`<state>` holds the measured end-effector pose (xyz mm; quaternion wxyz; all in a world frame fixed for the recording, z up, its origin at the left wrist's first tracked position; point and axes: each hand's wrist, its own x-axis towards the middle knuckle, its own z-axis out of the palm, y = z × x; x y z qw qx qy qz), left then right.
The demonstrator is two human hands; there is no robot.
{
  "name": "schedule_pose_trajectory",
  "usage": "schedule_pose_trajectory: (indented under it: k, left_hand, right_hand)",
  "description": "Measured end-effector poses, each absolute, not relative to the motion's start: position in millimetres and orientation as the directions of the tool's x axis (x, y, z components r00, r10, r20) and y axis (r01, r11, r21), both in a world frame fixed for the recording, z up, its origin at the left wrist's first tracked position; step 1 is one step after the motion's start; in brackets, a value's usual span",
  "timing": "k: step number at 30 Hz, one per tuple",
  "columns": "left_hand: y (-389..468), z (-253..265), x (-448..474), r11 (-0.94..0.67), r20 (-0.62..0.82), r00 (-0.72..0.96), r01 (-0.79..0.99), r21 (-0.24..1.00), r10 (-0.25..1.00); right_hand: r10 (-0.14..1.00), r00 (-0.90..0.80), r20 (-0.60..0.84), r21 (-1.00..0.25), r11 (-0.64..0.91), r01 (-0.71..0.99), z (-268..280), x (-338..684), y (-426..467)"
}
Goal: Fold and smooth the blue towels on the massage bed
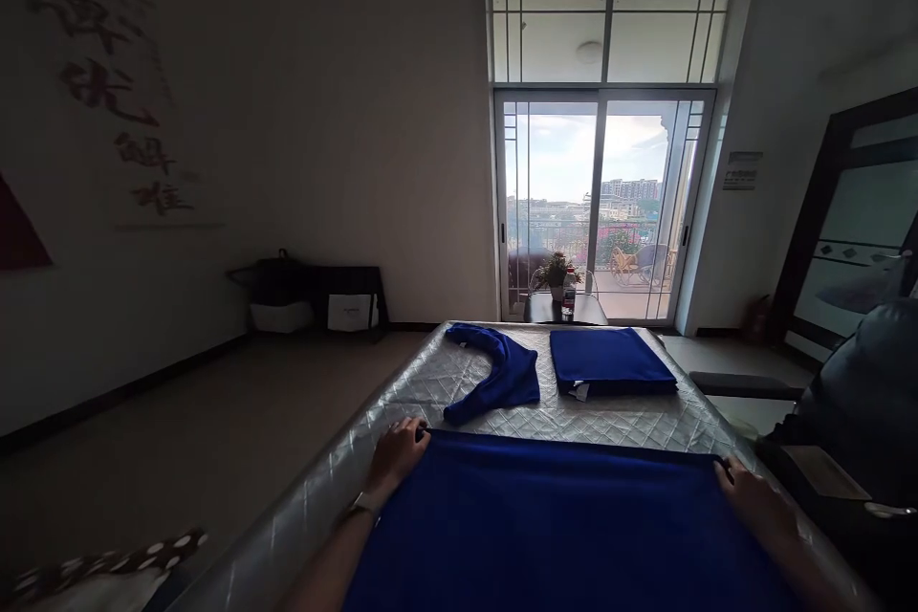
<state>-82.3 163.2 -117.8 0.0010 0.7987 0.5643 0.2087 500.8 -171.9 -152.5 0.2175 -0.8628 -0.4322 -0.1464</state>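
Note:
A wide blue cloth (559, 526) stretches across the near part of the padded silver surface (595, 427). My left hand (397, 454) is closed on its far left corner. On the far right corner, my right hand (756, 494) grips the same cloth, with its fingers pinched on the edge. The top edge runs nearly straight between both hands, and the near end leaves the view. Beyond it, a loosely curved blue fabric piece (502, 373) lies at the left. To its right sits a neatly folded blue cloth stack (609, 359) with a white tag showing.
Past the far edge, a small dark table (537, 309) holds a potted plant (557, 273) and a bottle (568, 295). Dark bulky items (861, 411) stand close on the right. Polka-dot fabric (143, 555) shows at lower left. A low black stand (351, 277) is by the wall.

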Motion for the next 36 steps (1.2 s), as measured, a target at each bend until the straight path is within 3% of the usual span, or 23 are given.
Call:
schedule_pose_trajectory:
  k: [3, 6, 9, 12, 21, 24, 27, 31, 36]
  left_hand:
    - [174, -116, -76, -0.351, 0.372, 0.268, 0.919, 0.179, 0.889]
    - [177, -114, -49, -0.422, 0.419, 0.335, 0.897, 0.132, 0.844]
    - [177, -117, -7, -0.552, 0.428, 0.471, 0.83, 0.081, 0.772]
    - [191, -124, 24, -0.579, 0.39, 0.519, 0.814, 0.046, 0.76]
    - [268, -121, -20, -0.376, 0.398, 0.314, 0.922, 0.086, 0.862]
    - [258, -118, -39, -0.418, 0.484, 0.331, 0.905, 0.079, 0.81]
    - [229, -125, -61, -0.497, 0.543, 0.346, 0.853, 0.156, 0.765]
    - [178, -149, -96, -0.539, 0.359, 0.437, 0.799, 0.265, 0.825]
    - [140, -168, -118, -0.496, 0.171, 0.472, 0.857, 0.142, 0.865]
  right_hand:
    - [0.658, 0.721, 0.22, -0.288, -0.662, 0.692, -155, 498, -170]
    - [0.636, 0.757, 0.146, -0.282, -0.707, 0.648, -155, 497, -169]
    - [0.64, 0.759, 0.123, -0.292, -0.707, 0.644, -154, 496, -169]
    - [0.643, 0.757, 0.116, -0.299, -0.704, 0.644, -153, 495, -170]
    - [0.632, 0.762, 0.139, -0.251, -0.722, 0.645, -149, 489, -171]
    - [0.641, 0.757, 0.13, -0.234, -0.722, 0.651, -149, 490, -170]
    - [0.664, 0.741, 0.101, -0.223, -0.711, 0.667, -149, 492, -170]
    - [0.671, 0.736, 0.083, -0.227, -0.707, 0.67, -149, 497, -170]
    - [0.69, 0.724, 0.023, -0.224, -0.702, 0.676, -147, 508, -165]
